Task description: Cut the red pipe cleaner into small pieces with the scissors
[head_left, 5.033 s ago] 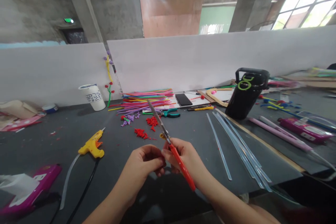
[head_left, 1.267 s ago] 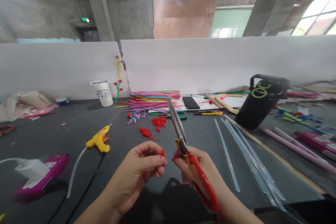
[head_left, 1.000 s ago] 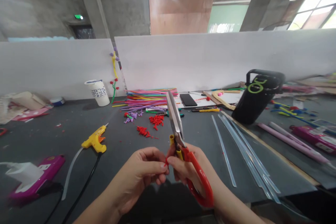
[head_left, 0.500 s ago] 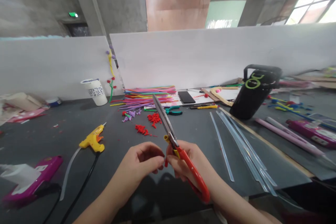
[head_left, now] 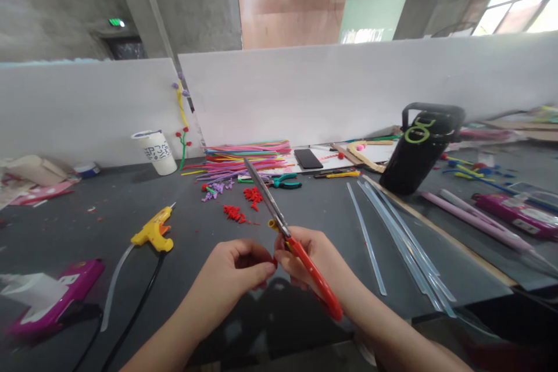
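Note:
My right hand (head_left: 326,251) is closed around red-handled scissors (head_left: 307,267), whose blades point up and away to the left. A short yellow piece (head_left: 272,225) sticks out beside the blades at the same hand. My left hand (head_left: 238,267) is closed in a pinch, thumb and fingertips meeting at a small red piece (head_left: 275,263) between the two hands. The right fingertips are close to that piece too; whether they also grip it is hidden. Beyond the hands lie red fuzzy bits (head_left: 234,214) in two small heaps and purple bits (head_left: 214,190).
A yellow glue gun (head_left: 153,229) and a purple power strip (head_left: 74,288) lie left. Pipe cleaners (head_left: 244,160), teal-handled pliers (head_left: 285,181) and a phone (head_left: 308,158) sit behind. Clear glue sticks (head_left: 399,232) and a black bottle (head_left: 416,154) are right; a white cup (head_left: 157,154) stands back left.
My left thumb and fingertips have come onto the small red piece by the right fingers. The scissors in my right hand have shifted slightly left and up.

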`<state>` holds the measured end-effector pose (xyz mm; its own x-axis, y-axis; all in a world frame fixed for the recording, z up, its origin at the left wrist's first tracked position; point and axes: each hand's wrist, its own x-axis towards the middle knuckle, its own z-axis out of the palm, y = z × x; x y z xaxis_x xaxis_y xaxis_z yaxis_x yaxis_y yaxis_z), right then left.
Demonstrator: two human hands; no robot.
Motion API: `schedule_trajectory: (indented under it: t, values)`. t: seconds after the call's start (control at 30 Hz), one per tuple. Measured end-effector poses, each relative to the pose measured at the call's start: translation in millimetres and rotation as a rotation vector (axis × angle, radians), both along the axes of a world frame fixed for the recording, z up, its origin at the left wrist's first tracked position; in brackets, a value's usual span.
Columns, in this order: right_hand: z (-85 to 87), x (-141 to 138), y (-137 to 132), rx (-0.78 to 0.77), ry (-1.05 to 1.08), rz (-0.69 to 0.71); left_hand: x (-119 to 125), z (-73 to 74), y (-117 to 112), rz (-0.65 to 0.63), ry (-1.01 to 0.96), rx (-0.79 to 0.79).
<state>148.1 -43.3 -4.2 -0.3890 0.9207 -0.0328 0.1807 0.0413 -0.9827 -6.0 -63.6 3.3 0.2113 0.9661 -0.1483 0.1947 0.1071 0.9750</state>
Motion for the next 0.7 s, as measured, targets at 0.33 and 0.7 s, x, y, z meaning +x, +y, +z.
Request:
schedule_trajectory:
  t: [0.33,0.7]
  values:
    - [0.2,4,-3,0.242,-0.127,-0.024,6,3.6,-3,0.125,-0.188,0.006]
    - [-16.1,11,-17,0.72,-0.65,-0.096,-9,18.8,-13,0.26,-0.598,0.035]
